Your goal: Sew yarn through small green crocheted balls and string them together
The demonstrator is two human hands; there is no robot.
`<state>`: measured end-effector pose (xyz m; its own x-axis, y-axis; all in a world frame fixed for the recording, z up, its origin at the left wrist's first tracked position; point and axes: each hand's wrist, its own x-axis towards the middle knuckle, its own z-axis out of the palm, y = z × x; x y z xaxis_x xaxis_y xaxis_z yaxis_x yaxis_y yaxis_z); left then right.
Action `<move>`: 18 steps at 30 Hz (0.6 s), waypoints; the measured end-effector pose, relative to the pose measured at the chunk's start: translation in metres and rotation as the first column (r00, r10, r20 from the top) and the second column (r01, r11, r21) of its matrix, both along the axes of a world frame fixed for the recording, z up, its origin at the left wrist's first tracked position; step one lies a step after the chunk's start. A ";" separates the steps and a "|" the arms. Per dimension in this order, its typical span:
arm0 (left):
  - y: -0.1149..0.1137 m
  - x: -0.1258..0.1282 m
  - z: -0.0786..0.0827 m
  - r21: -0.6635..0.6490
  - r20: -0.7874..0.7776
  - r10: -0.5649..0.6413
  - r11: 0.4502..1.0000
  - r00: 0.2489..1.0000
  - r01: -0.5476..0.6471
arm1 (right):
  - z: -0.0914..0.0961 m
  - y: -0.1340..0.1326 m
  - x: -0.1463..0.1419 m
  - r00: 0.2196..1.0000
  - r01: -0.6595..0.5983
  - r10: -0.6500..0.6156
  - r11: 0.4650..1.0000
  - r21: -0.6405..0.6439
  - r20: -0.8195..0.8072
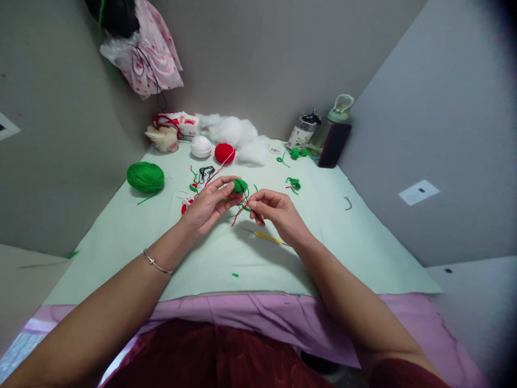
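My left hand [210, 203] is closed round a small green crocheted piece [239, 186] above the middle of the table. Dark thread crosses the front of that piece and runs toward my right hand [274, 212]. The right fingers are pinched on this black thread [246, 197]; whether a needle is among them I cannot make out. Red and green yarn ends [238, 214] hang or lie just below the fingers. A yellow-handled crochet hook [269, 237] rests on the table beneath my right hand.
A green yarn ball [145, 178] sits at the left. Toward the back are a white ball [201, 146], a red ball [224, 153] and white stuffing [238, 133]. A phone [335, 145] leans against a bottle [340, 110] at back right. Green scraps [294, 185] lie right of centre.
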<state>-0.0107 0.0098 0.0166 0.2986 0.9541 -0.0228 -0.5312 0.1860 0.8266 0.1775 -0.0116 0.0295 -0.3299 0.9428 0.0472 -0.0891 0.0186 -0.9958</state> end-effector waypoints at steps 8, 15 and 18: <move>0.000 -0.001 0.000 -0.003 -0.011 -0.056 0.998 0.998 0.056 | -0.005 0.001 0.001 0.998 0.030 -0.035 0.996 0.081 0.060; 0.000 -0.002 -0.002 0.020 0.025 -0.109 0.994 0.994 0.109 | -0.006 0.002 0.000 0.995 0.067 -0.076 0.987 0.147 0.057; 0.000 -0.002 -0.002 0.004 0.035 -0.123 0.992 0.992 0.123 | -0.006 0.001 -0.001 0.992 0.077 -0.094 0.981 0.181 0.086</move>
